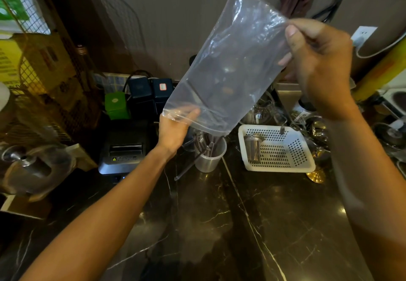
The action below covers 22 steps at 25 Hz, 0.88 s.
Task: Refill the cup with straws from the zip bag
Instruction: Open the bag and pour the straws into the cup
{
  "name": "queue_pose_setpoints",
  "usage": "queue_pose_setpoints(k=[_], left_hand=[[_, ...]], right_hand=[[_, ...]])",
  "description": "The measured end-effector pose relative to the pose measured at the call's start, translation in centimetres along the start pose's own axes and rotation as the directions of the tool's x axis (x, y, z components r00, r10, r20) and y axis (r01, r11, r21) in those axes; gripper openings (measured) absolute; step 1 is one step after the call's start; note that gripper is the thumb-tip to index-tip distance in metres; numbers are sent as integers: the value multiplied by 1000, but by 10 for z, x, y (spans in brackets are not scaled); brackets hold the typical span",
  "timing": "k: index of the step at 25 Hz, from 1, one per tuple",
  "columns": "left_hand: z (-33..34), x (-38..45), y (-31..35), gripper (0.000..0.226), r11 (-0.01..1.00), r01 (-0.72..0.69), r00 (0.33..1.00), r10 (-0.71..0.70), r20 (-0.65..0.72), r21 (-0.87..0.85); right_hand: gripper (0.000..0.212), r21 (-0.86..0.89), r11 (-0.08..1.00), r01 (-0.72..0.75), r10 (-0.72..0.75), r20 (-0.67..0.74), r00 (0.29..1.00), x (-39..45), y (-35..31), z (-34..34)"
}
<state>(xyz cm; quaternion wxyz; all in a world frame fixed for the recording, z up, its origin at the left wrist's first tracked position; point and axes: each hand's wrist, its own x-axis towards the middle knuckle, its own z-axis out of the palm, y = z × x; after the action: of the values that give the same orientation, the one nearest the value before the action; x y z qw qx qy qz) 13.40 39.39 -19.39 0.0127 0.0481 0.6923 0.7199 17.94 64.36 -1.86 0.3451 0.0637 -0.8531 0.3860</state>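
A clear zip bag hangs upside down over the counter, its zip mouth at the bottom, right above the cup. Nothing shows inside the bag. My left hand grips the mouth at its left corner. My right hand pinches the bag's upper right edge, higher up. Below the mouth stands a translucent plastic cup with several dark straws standing in it. One dark straw leans out of the cup to the left, its tip on the counter.
A white perforated basket holding a metal strainer cup sits right of the cup. A receipt printer stands to the left, with a green tin and dark boxes behind. Metal utensils crowd the right. The dark marble counter spreads in front.
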Motion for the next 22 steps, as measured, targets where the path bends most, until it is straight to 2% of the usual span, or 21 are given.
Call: queue_pose_setpoints(k=[3,8,13,17,22], left_hand=[[0,-1,-4,17,1000,22,1000,-23,3,15],[4,-3,3,13,997,74,997,-74,-4,-27],[4,9,20,20,999,-3,998,1,-62,-32],[5,8,24,16,1000,10,999,-10,-36,-19],[4,-5,6,19,998,56,998,-56,-1,24]], right_hand=[[21,-28,998,-49,50,35,998,-2,-2,4],[21,-21,999,-38,38,2,999,-2,-6,0],[29,29,999,-22,23,-38,999,7,-13,-11],[27,18,1000,-17,17,-27,999,7,-15,-11],[25,-49,996,-76,77,19,997,-4,-3,-1]])
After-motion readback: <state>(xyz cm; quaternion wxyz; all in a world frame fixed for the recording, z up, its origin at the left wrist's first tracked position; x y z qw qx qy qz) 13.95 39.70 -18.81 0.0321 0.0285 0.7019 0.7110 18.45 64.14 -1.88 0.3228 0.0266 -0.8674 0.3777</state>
